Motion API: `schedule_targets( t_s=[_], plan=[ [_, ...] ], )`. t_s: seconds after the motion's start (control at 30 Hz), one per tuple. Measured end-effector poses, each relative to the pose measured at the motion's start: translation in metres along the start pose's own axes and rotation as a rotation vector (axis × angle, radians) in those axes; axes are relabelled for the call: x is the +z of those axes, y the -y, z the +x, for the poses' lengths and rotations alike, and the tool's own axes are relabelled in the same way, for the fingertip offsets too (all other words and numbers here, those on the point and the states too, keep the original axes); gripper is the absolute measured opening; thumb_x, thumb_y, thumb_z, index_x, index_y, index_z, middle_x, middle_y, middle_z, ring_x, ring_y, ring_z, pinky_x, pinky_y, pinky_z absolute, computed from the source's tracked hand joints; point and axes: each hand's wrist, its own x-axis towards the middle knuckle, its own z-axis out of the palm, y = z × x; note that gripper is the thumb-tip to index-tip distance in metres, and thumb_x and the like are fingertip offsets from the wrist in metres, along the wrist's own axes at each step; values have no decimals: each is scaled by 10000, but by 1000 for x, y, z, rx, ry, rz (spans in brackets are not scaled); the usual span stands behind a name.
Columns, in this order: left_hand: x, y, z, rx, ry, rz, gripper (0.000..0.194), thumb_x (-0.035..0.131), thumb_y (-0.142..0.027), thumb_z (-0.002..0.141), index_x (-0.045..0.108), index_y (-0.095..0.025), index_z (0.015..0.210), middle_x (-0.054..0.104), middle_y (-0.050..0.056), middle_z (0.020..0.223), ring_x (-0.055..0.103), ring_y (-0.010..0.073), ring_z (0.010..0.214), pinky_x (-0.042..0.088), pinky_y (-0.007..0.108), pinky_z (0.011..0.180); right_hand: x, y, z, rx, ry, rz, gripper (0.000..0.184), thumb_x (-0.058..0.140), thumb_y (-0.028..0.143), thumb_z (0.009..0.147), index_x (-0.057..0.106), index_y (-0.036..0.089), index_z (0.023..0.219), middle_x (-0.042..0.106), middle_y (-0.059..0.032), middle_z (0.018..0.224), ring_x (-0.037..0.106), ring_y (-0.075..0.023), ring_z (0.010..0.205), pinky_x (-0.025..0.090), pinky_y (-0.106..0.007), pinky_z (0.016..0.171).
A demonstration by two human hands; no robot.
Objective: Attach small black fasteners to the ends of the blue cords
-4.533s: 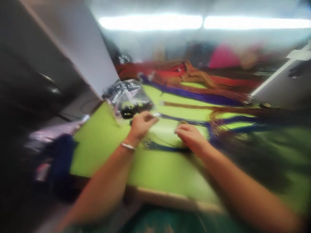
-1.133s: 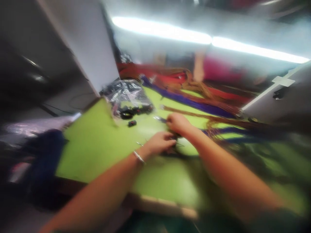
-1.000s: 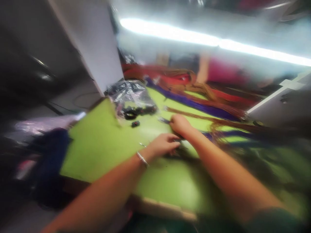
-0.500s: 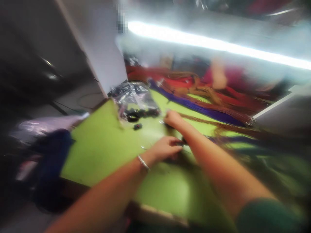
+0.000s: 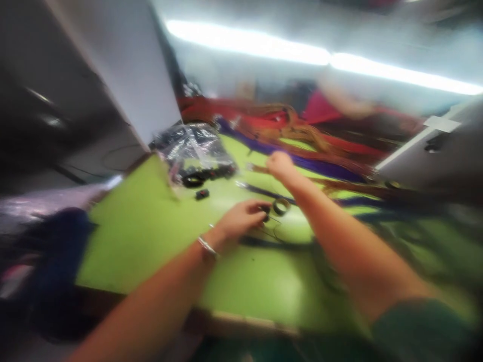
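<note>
The picture is blurred. My left hand, a metal bangle on its wrist, rests on the green table with its fingertips pinched on a small dark piece. A dark ring lies just to the right of that piece. My right hand is stretched farther out, curled over the near end of a brown cord bundle, beside purple cords. The blur hides whether it grips them. A dark blue cord runs across the table between my hands.
A clear plastic bag with black parts lies at the far left of the table, a small black piece near it. Red cords pile up at the back. A white panel stands left, a grey one right. A person in pink is behind.
My right hand has moved away from my left hand, out toward the brown and purple cords. My left hand has stayed low on the table, and the dark ring now shows beside it.
</note>
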Motion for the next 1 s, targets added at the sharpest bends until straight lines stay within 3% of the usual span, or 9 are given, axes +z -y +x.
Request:
schedule_targets(
  t_s=[0.13,0.2,0.33,0.47,0.77,1.0],
  plan=[
    [-2,-3,1,-37,-47,-159,447,696,-258,721,601,-138,1141,644,82,893,567,88,654,457,228,648,-36,-15,-60,-44,-206,313,212,449,171,737,626,122,631,594,-33,580,498,-109,510,401,-235,542],
    [-3,-5,1,-54,-38,-210,450,695,-233,725,594,-135,1151,649,87,900,562,81,653,449,208,629,-32,-19,-94,-137,-232,450,170,488,187,715,619,131,625,587,-12,584,493,-101,552,389,-219,559],
    [-1,-8,0,-76,-30,-249,426,686,-176,729,598,-133,1144,653,74,883,568,76,646,459,199,627,0,-25,-136,-145,-93,530,168,483,204,713,599,146,606,540,18,549,435,-84,534,338,-208,539],
    [0,-11,-1,-89,-33,-239,419,688,-168,727,608,-137,1137,649,64,867,575,79,643,466,198,613,18,-28,-140,-128,-69,508,162,470,198,699,540,154,559,492,33,526,387,-77,525,290,-207,522],
    [3,-11,-4,-97,8,-194,420,726,-216,694,640,-158,1100,624,41,831,555,73,632,443,181,583,18,-26,-137,-123,-22,532,227,486,279,712,488,156,521,402,43,502,341,-76,526,251,-212,512],
    [2,-9,-6,-39,24,-65,391,728,-260,693,653,-182,1069,623,46,894,543,72,651,429,196,599,15,-24,-140,-115,17,453,212,468,211,682,411,165,484,333,50,486,294,-68,498,207,-223,485]
  ],
)
